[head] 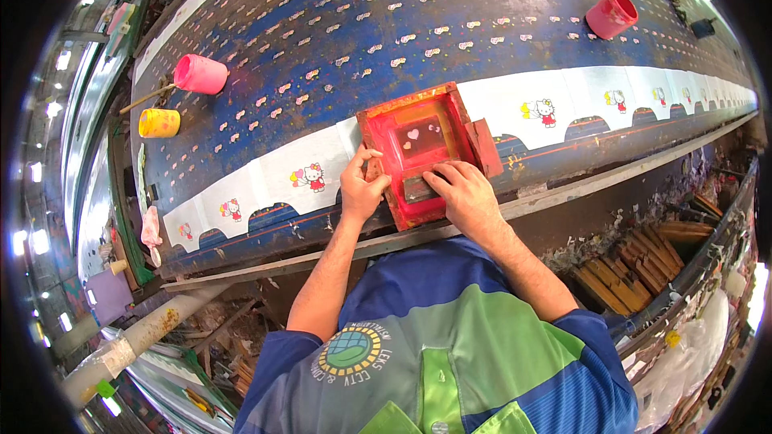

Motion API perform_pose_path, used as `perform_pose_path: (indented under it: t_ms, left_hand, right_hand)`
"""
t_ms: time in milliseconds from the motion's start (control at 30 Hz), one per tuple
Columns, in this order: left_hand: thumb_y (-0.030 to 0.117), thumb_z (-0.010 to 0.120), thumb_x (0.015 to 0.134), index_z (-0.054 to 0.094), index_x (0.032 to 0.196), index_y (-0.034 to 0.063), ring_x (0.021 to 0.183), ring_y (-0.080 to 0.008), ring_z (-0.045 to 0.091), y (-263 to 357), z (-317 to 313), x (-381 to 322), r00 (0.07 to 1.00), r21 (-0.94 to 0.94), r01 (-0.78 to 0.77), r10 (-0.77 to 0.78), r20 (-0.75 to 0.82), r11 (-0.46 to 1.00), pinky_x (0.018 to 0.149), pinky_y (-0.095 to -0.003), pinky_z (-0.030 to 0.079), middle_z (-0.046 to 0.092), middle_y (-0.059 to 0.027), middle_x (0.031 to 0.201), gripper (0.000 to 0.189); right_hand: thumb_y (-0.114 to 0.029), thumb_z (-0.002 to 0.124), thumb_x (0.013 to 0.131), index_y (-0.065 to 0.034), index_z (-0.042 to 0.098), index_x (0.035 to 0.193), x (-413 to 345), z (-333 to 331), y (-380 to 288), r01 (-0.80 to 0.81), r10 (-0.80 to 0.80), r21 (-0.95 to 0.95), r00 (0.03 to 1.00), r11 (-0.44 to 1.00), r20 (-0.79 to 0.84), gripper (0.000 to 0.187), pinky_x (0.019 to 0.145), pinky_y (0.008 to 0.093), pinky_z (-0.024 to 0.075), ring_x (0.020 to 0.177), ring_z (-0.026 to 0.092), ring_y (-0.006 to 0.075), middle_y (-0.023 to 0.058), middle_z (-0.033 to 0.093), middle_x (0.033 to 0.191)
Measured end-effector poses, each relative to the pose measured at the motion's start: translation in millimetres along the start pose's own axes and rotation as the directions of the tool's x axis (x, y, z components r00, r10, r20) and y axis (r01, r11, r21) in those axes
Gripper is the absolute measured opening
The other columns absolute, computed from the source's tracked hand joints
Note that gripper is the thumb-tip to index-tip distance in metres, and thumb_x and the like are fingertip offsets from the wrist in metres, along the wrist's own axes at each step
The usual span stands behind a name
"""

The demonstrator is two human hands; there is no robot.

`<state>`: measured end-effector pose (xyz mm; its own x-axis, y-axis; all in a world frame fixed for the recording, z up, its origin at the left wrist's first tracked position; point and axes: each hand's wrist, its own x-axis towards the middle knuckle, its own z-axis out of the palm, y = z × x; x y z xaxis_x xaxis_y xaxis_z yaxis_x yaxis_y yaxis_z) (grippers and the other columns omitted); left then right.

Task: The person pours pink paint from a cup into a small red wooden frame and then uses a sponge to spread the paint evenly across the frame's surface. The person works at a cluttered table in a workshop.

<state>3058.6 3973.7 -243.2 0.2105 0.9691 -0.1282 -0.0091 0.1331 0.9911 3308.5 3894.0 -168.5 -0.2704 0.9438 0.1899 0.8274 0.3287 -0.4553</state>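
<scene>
A wooden screen-printing frame [416,100], stained red and pink, lies tilted over the row of white cut pieces at the table's near edge. My left hand [360,190] grips its left side, thumb and forefinger pinching a wooden block there. Inside the frame, near its lower end, my right hand [467,190] holds a flat dark squeegee [416,189]. Small heart shapes show in the mesh [421,135] beyond it. To the right is a white piece [506,102] printed with a cartoon cat and balloons; another printed piece [271,175] lies to the left. Whatever is under the frame is hidden.
A pink paint jar [201,74] with a stick beside it and a yellow jar [160,123] stand at left. Another pink jar [612,15] is at far right. A rail [603,178] edges the table; below lie stacked wooden frames [630,265].
</scene>
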Motion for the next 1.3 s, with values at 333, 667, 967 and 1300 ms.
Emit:
perform_pose_path:
  t_ms: [333, 667, 967, 1300]
  left_hand:
    - [-0.009, 0.074, 0.080, 0.067, 0.118, 0.0071, 0.091, -0.0103, 0.072, 9, -2, -2, 0.984, -0.050, 0.177, -0.177, 0.022, 0.983, 0.055, -0.0251, 0.054, 0.058, -0.0023, 0.154, 0.042]
    - [-0.002, 0.076, 0.078, 0.071, 0.118, 0.0066, 0.116, -0.0282, 0.075, 9, -3, -1, 0.999, 0.225, 0.006, 0.004, -0.045, 0.974, 0.076, -0.0371, 0.063, 0.060, -0.0200, 0.157, 0.040]
    - [0.005, 0.080, 0.078, 0.075, 0.121, 0.0069, 0.155, -0.0439, 0.052, 9, -8, 0, 0.969, 0.524, -0.221, 0.244, 0.025, 0.823, 0.122, -0.0496, 0.048, 0.049, -0.0284, 0.168, 0.043]
    - [-0.009, 0.074, 0.079, 0.076, 0.117, 0.0010, 0.162, -0.0403, 0.045, -9, -6, 9, 0.979, 0.079, -0.201, 0.200, 0.028, 0.976, 0.125, -0.0459, 0.046, 0.033, -0.0350, 0.178, 0.039]
  right_hand:
    - [0.000, 0.071, 0.086, -0.0100, 0.076, 0.132, 7, -11, -5, -0.018, 0.021, -0.022, 0.993, 1.000, 0.115, 0.047, 0.107, 0.0461, 0.0582, 0.123, 0.070, 0.0343, 0.0107, 0.074, 0.124]
    - [-0.001, 0.068, 0.092, -0.0083, 0.079, 0.127, 102, 1, 26, -0.048, 0.047, 0.024, 0.999, 0.999, 0.019, 0.038, 0.101, 0.0486, 0.0594, 0.117, 0.072, 0.0367, 0.0136, 0.078, 0.119]
    - [0.002, 0.069, 0.087, -0.0103, 0.079, 0.131, 28, 20, 2, -0.039, 0.037, -0.020, 0.998, 0.999, -0.055, 0.047, 0.108, 0.0445, 0.0588, 0.125, 0.070, 0.0321, 0.0091, 0.075, 0.129]
    - [0.001, 0.070, 0.084, -0.0101, 0.079, 0.130, 8, 7, -13, -0.070, 0.069, -0.026, 0.997, 0.997, -0.031, 0.048, 0.112, 0.0446, 0.0566, 0.127, 0.069, 0.0321, 0.0092, 0.075, 0.129]
